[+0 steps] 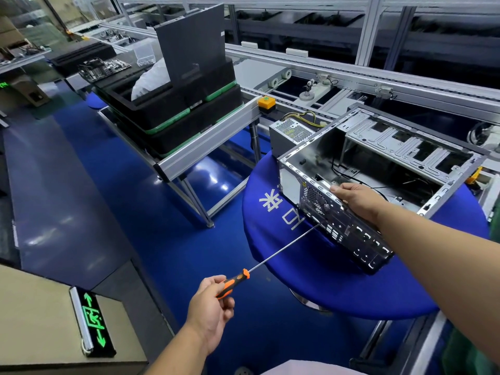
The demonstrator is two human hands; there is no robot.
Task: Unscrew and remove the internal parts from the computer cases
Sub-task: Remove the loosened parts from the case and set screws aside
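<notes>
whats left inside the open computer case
Inside the computer case a few loose black cables lie on the bare metal floor, below an empty silver drive cage. The right hand and near wall hide the corner closest to the camera.

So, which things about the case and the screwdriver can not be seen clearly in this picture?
Head view only:
- Screwdriver tip: too small to tell whether it sits in a screw on the computer case.
- Right hand fingers: curled over the case edge, hidden inside.
- Case floor: dark, partly covered by the drive cage.
- Power supply: lower part hidden behind the case.
</notes>
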